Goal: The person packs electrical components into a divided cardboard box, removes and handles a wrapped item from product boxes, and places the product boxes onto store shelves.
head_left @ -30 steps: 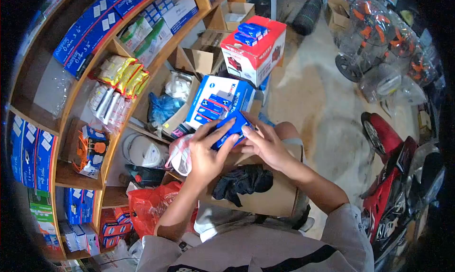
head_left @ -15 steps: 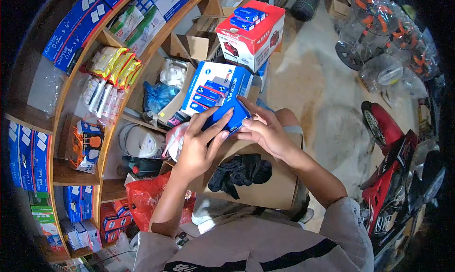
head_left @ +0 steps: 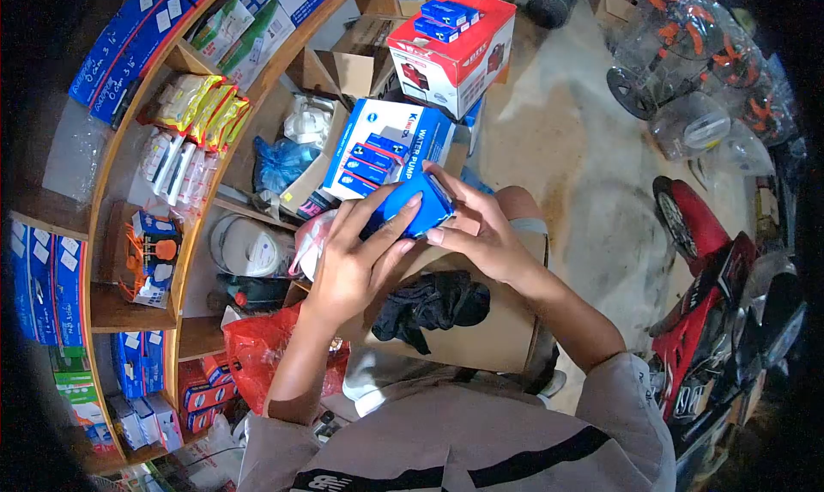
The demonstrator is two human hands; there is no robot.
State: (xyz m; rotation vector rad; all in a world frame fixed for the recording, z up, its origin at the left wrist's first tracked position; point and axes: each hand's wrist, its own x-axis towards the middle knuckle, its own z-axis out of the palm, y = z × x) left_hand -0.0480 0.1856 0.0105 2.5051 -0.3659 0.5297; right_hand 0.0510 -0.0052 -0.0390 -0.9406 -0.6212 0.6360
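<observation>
Both hands grip a small blue cardboard box (head_left: pixel 429 202), held up above a brown carton. My left hand (head_left: pixel 359 243) wraps its fingers over the box's top and near side. On the opposite end, my right hand (head_left: pixel 472 226) has its fingers behind the box and its thumb along the lower edge. Just beyond the held box stands a white and blue water pump box (head_left: pixel 350 132), with several small blue boxes (head_left: pixel 369 164) lying on top. A bunched black cloth (head_left: pixel 431 307) rests on the brown carton (head_left: pixel 506 338) below my hands.
Wooden shelves (head_left: pixel 133 309) with packaged goods curve along the left. A red and white box (head_left: pixel 459 54) carrying small blue boxes (head_left: pixel 442 22) stands at the back. On the right are a red motorbike (head_left: pixel 695 320) and plastic-wrapped fans (head_left: pixel 687 37). A red plastic bag (head_left: pixel 262 346) sits at left.
The box in my hands has tilted slightly, showing more of its end, and my right thumb has shifted a little left along its edge. The whole view has moved slightly.
</observation>
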